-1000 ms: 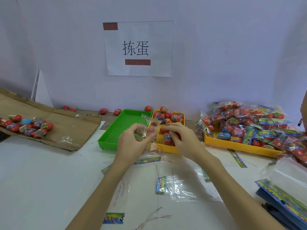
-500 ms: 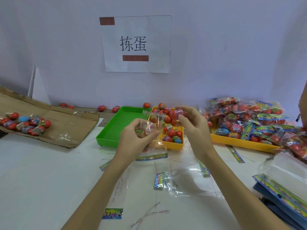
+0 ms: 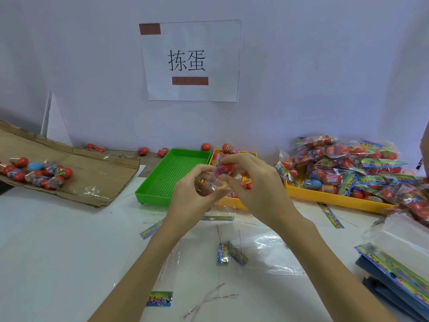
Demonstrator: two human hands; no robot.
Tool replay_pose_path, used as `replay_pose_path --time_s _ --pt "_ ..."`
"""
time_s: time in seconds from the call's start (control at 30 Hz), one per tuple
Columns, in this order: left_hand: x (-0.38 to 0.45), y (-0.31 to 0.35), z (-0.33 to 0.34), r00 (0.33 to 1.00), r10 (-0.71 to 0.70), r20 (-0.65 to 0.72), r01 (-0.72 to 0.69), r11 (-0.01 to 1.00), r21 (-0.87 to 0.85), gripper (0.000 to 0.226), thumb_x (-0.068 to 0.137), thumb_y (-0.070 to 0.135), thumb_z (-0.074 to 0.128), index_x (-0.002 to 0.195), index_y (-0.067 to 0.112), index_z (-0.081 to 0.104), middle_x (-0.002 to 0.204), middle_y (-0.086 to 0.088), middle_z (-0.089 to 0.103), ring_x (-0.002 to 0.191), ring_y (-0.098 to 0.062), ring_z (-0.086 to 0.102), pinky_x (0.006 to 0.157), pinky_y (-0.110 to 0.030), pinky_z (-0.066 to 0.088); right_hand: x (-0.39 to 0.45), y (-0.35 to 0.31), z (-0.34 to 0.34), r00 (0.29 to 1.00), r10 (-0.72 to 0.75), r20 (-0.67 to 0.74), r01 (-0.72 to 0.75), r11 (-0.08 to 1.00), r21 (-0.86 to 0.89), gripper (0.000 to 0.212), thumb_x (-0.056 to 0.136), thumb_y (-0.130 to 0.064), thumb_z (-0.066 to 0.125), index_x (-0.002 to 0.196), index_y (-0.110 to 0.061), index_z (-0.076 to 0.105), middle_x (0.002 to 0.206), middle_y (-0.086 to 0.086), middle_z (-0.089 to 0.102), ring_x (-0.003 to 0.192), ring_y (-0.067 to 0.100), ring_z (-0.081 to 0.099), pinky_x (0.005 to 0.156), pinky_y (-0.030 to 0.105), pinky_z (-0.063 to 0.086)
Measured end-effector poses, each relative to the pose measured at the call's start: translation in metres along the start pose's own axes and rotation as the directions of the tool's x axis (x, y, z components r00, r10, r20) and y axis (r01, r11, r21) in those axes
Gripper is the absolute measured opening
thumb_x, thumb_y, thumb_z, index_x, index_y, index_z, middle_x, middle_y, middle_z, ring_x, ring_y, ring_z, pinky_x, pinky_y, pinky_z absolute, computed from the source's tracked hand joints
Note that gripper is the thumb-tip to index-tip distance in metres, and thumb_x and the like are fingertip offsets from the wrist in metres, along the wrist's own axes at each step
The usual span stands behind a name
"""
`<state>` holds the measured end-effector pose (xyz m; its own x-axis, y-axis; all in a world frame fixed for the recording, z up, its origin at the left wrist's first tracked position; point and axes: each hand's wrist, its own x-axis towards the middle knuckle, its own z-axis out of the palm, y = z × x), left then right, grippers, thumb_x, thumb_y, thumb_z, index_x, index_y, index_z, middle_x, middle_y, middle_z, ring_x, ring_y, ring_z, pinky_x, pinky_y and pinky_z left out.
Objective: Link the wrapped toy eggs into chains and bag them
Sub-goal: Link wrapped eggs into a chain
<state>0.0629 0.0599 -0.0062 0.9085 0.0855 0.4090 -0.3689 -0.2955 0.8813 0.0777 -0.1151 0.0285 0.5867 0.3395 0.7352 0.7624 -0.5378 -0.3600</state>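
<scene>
My left hand [image 3: 192, 194] pinches a small clear plastic bag [image 3: 214, 185] in front of me, above the near edge of the small yellow tray [image 3: 228, 202]. My right hand [image 3: 255, 184] holds a red wrapped toy egg [image 3: 224, 168] with a pink label at the bag's mouth. The two hands meet over the tray, which holds several loose wrapped eggs, mostly hidden behind my fingers. How far the egg sits inside the bag is hidden.
An empty green tray [image 3: 174, 176] stands left of the yellow one. A large yellow tray [image 3: 329, 196] at the right is heaped with filled bags. Flattened cardboard [image 3: 92, 173] at the left carries more eggs. Empty bags [image 3: 267, 254] lie on the white table; a stack of bags [image 3: 399, 263] sits at the right edge.
My right hand took an egg from the yellow tray, lifted it and brought it left to the bag held by my left hand. The hands now touch.
</scene>
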Motion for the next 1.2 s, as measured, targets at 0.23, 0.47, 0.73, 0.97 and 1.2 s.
replay_pose_path --time_s 0.23,0.47,0.73,0.97,1.2 --pt "0.000 0.000 -0.001 1.000 0.024 -0.001 -0.024 1.000 -0.011 0.042 0.075 0.033 0.091 0.111 0.029 0.069 0.093 0.010 0.071 0.070 -0.021 0.067 0.064 -0.041 0.059 0.001 0.003 -0.003 0.980 0.065 0.188 -0.080 0.994 0.072 0.017 0.102 -0.017 0.061 0.113 -0.021 0.073 0.110 -0.008 0.066 0.100 0.007 0.061 0.087 0.027 0.052" --pt "0.000 0.000 0.000 1.000 -0.016 -0.008 0.016 1.000 -0.017 0.037 0.080 0.020 0.089 0.111 0.029 0.070 0.096 0.001 0.075 0.083 -0.025 0.073 0.069 -0.045 0.062 0.000 0.006 -0.001 0.935 0.113 0.337 -0.137 0.989 0.049 0.021 0.100 -0.041 0.060 0.112 -0.030 0.074 0.107 -0.010 0.065 0.103 0.005 0.055 0.086 0.023 0.046" --pt "-0.001 -0.002 0.002 1.000 -0.001 0.011 0.001 1.000 -0.018 0.034 0.083 0.009 0.084 0.111 0.022 0.072 0.090 0.000 0.078 0.076 -0.015 0.070 0.070 -0.047 0.062 -0.003 0.002 0.005 0.921 0.126 0.368 -0.158 0.986 0.058 0.022 0.104 -0.029 0.058 0.110 -0.023 0.079 0.103 -0.006 0.063 0.099 0.011 0.055 0.086 0.030 0.046" --pt "-0.001 -0.003 0.000 0.999 0.028 0.018 -0.028 1.000 0.010 0.031 0.084 0.018 0.087 0.110 0.026 0.072 0.088 0.002 0.076 0.078 -0.017 0.073 0.073 -0.038 0.063 -0.003 0.005 0.001 0.918 0.133 0.374 -0.173 0.982 0.075 0.019 0.104 -0.025 0.058 0.110 -0.026 0.076 0.095 -0.017 0.070 0.089 0.000 0.055 0.074 0.016 0.042" --pt "-0.001 0.000 0.000 0.999 -0.041 -0.011 0.041 0.999 -0.029 0.047 0.073 0.055 0.088 0.110 0.032 0.069 0.089 0.007 0.075 0.071 -0.010 0.071 0.058 -0.022 0.052 0.002 0.009 -0.005 0.978 0.200 0.065 -0.210 0.944 0.254 0.014 0.102 -0.014 0.060 0.106 -0.017 0.073 0.097 -0.010 0.075 0.094 0.007 0.069 0.079 0.028 0.056"
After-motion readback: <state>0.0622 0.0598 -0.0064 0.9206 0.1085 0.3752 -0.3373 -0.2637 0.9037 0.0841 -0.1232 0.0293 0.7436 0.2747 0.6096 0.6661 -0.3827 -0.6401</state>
